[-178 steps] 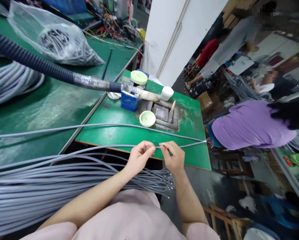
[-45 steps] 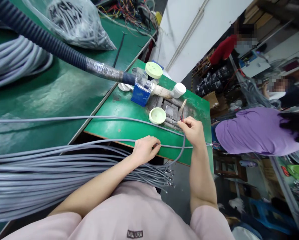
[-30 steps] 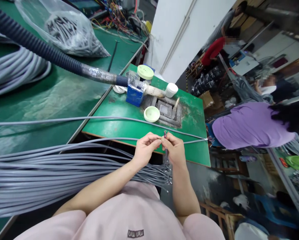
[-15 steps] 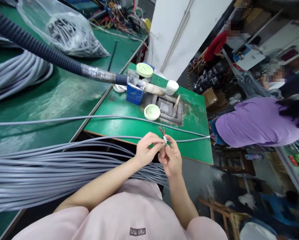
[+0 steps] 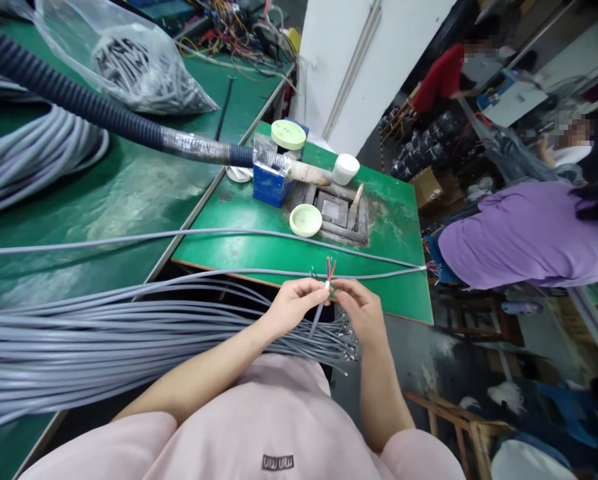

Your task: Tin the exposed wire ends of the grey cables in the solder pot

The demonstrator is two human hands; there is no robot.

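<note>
My left hand point(image 5: 299, 303) pinches a grey cable point(image 5: 317, 319) just below its stripped end. White wrapping point(image 5: 327, 285) sits at the end of the sheath, and thin red and dark wires point(image 5: 331, 268) fan out above it. Close on the right, my right hand point(image 5: 361, 308) has thumb and forefinger drawn together beside the wrapping; whatever lies between them is too small to make out. Beyond my hands, two grey cables lie across the green board, their stripped ends point(image 5: 431, 268) meeting at its right edge.
A large bundle of grey cables point(image 5: 153, 333) runs below my left forearm. On the green board point(image 5: 259, 250) are a pale bowl point(image 5: 305, 221), a square metal-framed pot point(image 5: 335, 210), a white tub point(image 5: 345, 169) and a black hose point(image 5: 129, 123). A person in purple point(image 5: 523, 233) is at right.
My right hand has moved right and opened out from a tighter grip around the cable end. The cable's grey sheath now shows below my left fingers, and its wires stand more upright.
</note>
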